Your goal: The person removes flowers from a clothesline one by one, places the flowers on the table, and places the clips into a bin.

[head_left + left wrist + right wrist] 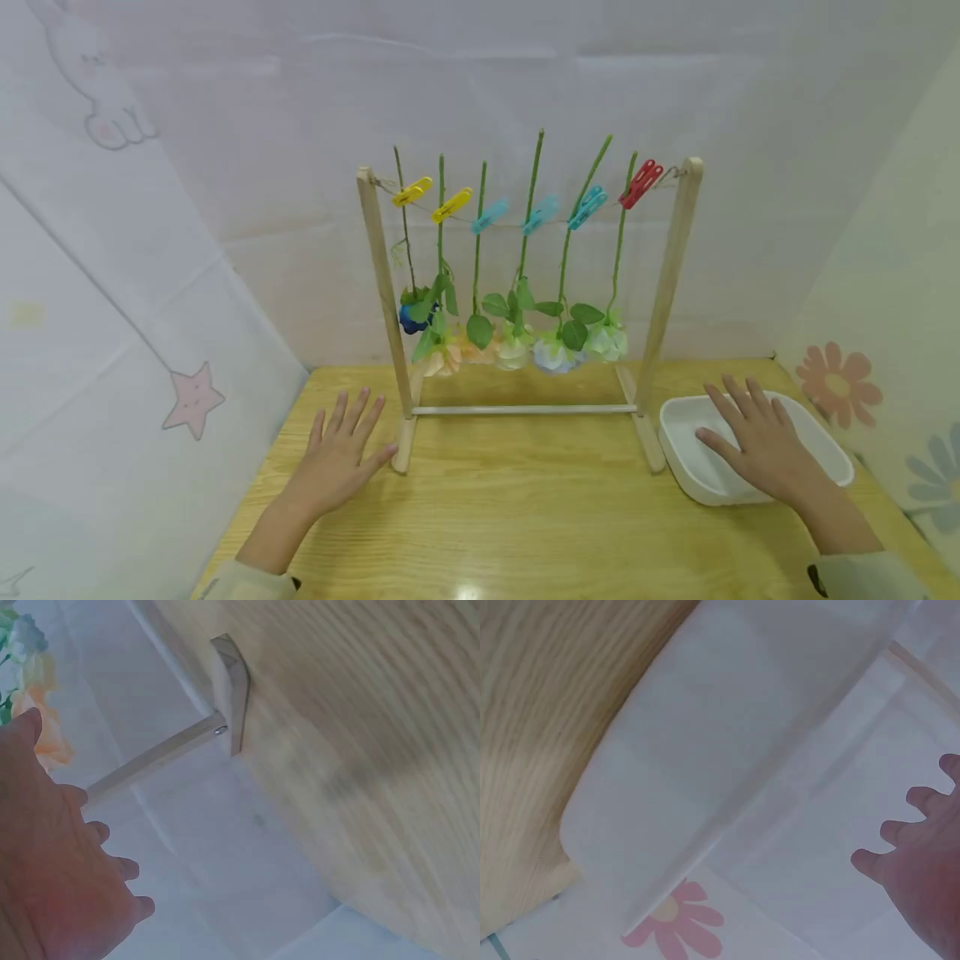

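My left hand (335,467) spreads its fingers beside the left foot of a wooden rack (665,283), holding nothing. Over the white plastic basin (693,467) at the right, my right hand (765,446) is spread too, with nothing in it. Several artificial flowers hang heads down from the rack's string, each stem at a clothespin: two yellow clothespins (452,205), several blue clothespins (542,215) and a red clothespin (642,184). A dark blue rose (415,317) hangs leftmost; peach flowers (442,360), a bluish-white flower (555,357) and a pale green-white flower (606,340) follow rightward.
The rack stands on a wooden table (517,492), its feet joined by a white crossbar (525,410). Behind and at both sides hangs a pale cloth (247,167) with printed figures, close to the table's edges. The basin stands right next to the rack's right foot.
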Motion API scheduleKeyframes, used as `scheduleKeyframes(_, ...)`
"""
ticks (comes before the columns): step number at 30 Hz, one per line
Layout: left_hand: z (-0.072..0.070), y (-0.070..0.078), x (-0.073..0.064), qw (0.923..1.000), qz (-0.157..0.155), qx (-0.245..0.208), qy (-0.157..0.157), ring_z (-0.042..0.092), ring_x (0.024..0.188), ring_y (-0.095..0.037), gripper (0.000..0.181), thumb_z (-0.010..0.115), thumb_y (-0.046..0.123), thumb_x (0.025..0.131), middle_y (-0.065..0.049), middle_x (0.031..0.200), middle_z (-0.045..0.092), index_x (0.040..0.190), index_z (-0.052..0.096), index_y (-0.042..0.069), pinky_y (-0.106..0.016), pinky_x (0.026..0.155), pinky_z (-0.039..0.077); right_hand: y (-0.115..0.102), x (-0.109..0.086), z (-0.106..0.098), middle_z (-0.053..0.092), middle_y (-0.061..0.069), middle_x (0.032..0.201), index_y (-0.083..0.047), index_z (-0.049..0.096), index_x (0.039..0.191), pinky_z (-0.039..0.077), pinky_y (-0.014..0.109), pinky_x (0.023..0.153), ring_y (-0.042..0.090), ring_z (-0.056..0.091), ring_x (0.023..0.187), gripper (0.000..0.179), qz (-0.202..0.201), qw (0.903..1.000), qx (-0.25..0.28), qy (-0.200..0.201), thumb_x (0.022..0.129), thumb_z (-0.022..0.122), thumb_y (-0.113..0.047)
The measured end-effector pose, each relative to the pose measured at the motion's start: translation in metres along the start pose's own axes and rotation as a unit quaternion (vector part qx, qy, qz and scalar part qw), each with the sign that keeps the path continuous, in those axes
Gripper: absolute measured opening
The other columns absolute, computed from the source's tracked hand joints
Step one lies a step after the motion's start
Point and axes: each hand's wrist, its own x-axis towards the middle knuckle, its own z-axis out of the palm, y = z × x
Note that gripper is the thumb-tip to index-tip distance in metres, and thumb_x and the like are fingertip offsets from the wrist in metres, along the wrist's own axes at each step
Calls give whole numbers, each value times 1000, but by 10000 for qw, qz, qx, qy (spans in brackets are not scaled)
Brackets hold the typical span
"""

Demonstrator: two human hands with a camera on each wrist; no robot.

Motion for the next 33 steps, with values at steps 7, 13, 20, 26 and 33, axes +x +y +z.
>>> scheduleKeyframes(7,-16,14,4,9997,85,187,-93,-5,155,-41,81,43,61,103,-11,170,4,165,10,20,-68,120,-4,-2,6,-14,16,30,164,-9,21,162,5,78,113,54,4,150,76,-36,9998,192,99,103,58,-39)
scheduleKeyframes(13,-36,29,4,9996,189,208,-27,-1,154,-43,82,45,60,102,-12,170,6,164,13,16,-68,120,-1,-6,14,-27,20,32,162,-4,25,160,15,80,108,59,12,147,74,-214,9981,498,279,102,61,-33)
scheduleKeyframes(20,-52,42,9,9994,313,65,110,5,155,-41,82,46,59,103,-12,170,9,163,20,11,-66,121,1,-16,20,-47,16,29,164,-10,18,163,10,77,112,52,4,151,74,-156,9946,1009,170,104,58,-30)
scheduleKeyframes(26,-61,49,12,9988,395,-144,256,11,154,-41,81,48,58,102,-14,168,16,162,24,9,-67,121,5,-27,30,-66,21,27,162,-11,22,162,14,76,113,53,13,149,70,-177,9924,1183,303,104,58,-28)
scheduleKeyframes(33,-71,66,16,9957,563,-475,567,20,151,-40,76,50,53,104,-14,165,25,162,24,13,-70,116,16,-37,40,-95,23,28,161,-17,19,163,24,78,103,54,20,145,69,31,9906,1340,280,106,54,-30)
